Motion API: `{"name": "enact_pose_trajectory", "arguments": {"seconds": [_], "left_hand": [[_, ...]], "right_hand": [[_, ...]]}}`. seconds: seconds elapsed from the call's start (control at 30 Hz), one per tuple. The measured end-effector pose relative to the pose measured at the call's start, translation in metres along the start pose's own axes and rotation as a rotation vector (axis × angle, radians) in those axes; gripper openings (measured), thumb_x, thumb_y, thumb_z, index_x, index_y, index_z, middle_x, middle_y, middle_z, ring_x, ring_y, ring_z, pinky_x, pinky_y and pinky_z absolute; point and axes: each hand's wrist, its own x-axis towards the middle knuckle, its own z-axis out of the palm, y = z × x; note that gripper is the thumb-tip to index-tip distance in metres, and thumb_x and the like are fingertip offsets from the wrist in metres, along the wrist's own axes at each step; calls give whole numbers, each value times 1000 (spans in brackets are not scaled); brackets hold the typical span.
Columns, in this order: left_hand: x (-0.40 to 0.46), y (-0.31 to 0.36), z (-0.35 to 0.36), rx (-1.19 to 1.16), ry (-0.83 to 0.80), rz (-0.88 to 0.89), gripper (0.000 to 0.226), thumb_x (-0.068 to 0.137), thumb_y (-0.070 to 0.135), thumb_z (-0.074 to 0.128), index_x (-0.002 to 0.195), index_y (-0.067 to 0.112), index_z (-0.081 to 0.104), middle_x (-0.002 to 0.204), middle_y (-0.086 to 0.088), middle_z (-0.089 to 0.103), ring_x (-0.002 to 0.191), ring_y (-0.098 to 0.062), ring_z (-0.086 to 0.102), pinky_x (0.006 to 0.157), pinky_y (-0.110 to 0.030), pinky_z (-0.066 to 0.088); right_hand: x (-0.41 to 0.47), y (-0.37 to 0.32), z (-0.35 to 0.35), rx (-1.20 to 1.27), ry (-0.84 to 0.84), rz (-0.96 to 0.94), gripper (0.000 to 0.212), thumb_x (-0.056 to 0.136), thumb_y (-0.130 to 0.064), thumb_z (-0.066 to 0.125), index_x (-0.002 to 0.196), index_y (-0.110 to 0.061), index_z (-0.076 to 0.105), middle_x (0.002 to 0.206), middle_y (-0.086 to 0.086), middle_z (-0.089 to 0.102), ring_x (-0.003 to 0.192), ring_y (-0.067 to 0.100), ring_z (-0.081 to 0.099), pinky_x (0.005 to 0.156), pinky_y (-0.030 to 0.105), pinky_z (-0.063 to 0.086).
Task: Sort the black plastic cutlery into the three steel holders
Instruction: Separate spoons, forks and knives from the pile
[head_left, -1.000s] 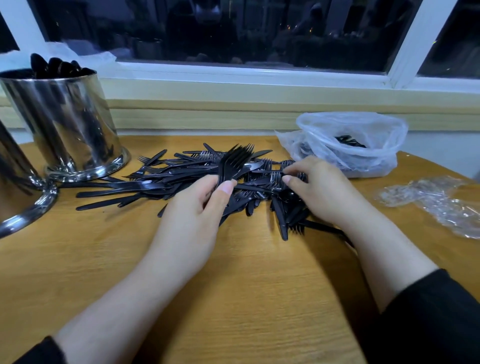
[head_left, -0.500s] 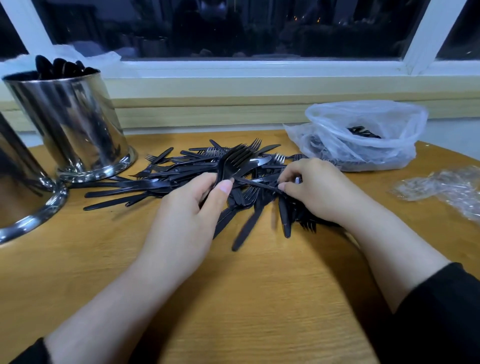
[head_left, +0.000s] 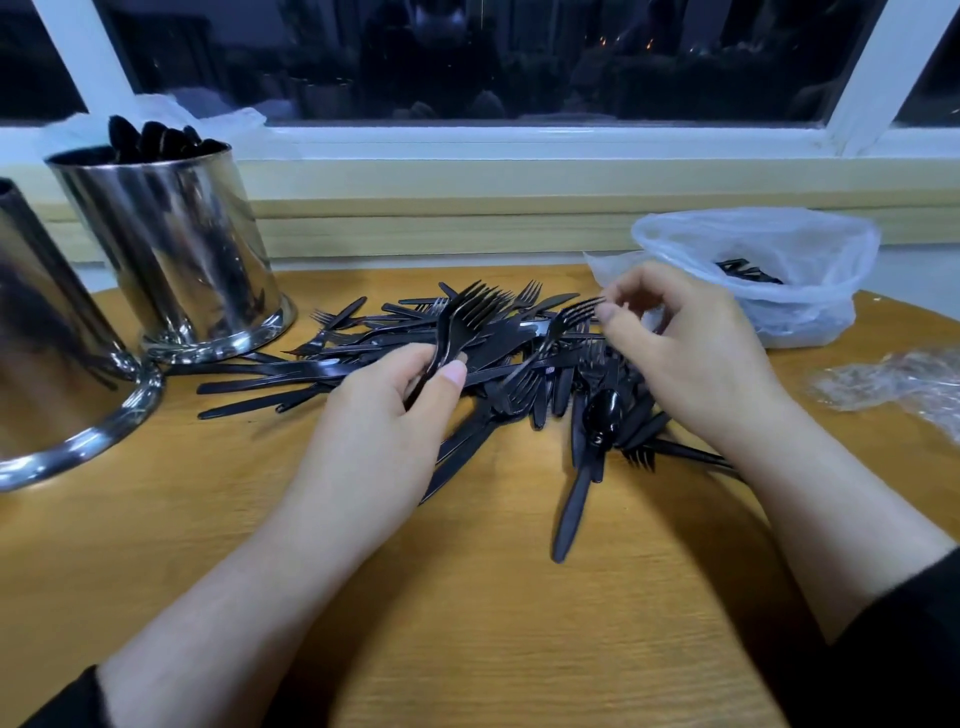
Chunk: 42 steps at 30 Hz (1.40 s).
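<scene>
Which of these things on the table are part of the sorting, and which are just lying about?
Part of the job: cutlery pile, forks in left hand, fork at right hand, steel holders, bag of cutlery.
Lying about: crumpled clear wrap.

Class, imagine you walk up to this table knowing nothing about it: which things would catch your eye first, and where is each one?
First, the tangled pile of black plastic cutlery at the middle of the wooden table, where the left hand grips a bunch of black forks and the right hand pinches another black fork. Next, the shiny steel holder at back left, with black spoons in it.
</scene>
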Motion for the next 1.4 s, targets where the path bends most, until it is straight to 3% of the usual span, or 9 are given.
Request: {"name": "enact_pose_trajectory", "arguments": {"seconds": [0.2, 0.4, 0.53, 0.63, 0.77, 0.87, 0.93, 1.03, 1.4], "left_hand": [[1, -1, -1, -70, 58, -1, 38, 103, 37, 50, 76, 12, 57, 68, -3, 62, 65, -17, 60, 69, -45, 51], [-2, 4, 7, -337, -201, -110, 26, 106, 28, 50, 87, 20, 65, 72, -8, 68, 46, -22, 59, 44, -33, 49], [0, -5, 9, -294, -159, -145, 35, 106, 37, 46, 104, 8, 64, 63, 1, 46, 47, -11, 34, 50, -30, 30], [4, -12, 1, -262, -86, -165, 31, 103, 44, 50, 97, 19, 67, 62, 5, 44, 48, -10, 34, 54, -33, 32], [8, -15, -4, -46, -67, -94, 34, 103, 44, 53, 77, 23, 56, 64, -2, 49, 52, -14, 40, 55, -34, 38], [10, -17, -6, 117, -47, -83, 36, 105, 44, 47, 99, 12, 62, 75, -14, 58, 57, -19, 45, 54, -32, 36], [11, -15, -7, 142, -51, -82, 37, 105, 44, 43, 109, 13, 63, 79, -13, 63, 62, -24, 53, 55, -31, 39], [10, -14, -5, 118, -95, -91, 34, 105, 44, 41, 111, 17, 62, 74, -2, 68, 65, -7, 61, 63, -31, 49], [8, -11, -1, 95, -180, -98, 23, 105, 45, 42, 97, 30, 59, 69, 4, 72, 68, -4, 66, 77, -41, 58]], "right_hand": [[-6, -11, 1, 154, -68, -88, 16, 95, -19, 63, 82, -28, 59, 73, -11, 56, 66, 21, 50, 62, 29, 40], [-13, -26, 25, 154, -123, -123, 14, 94, -18, 66, 83, -25, 61, 74, -6, 58, 60, 1, 46, 59, 11, 35], [-11, -25, 29, 141, -34, -9, 6, 96, -28, 65, 90, -30, 66, 79, -4, 63, 66, 3, 50, 61, 14, 39], [-5, -13, 25, -107, -94, 67, 10, 98, -38, 62, 91, -32, 67, 84, -10, 62, 76, 1, 55, 63, 12, 39], [-5, -12, 33, -395, -282, 101, 20, 94, -51, 62, 94, -32, 70, 96, -8, 53, 98, 17, 55, 93, 42, 45], [-7, -19, 38, -520, -353, 111, 29, 93, -58, 59, 104, -33, 69, 102, -8, 49, 106, 19, 51, 101, 49, 40], [-8, -19, 40, -539, -366, 116, 34, 93, -58, 58, 112, -32, 68, 104, -7, 49, 109, 19, 50, 103, 48, 38], [-8, -19, 42, -532, -360, 123, 36, 95, -57, 57, 118, -30, 67, 107, -7, 50, 111, 19, 50, 102, 47, 37], [-8, -14, 48, -385, -370, 142, 18, 94, -48, 63, 93, -31, 64, 96, -12, 52, 96, 14, 52, 101, 47, 42]]}}
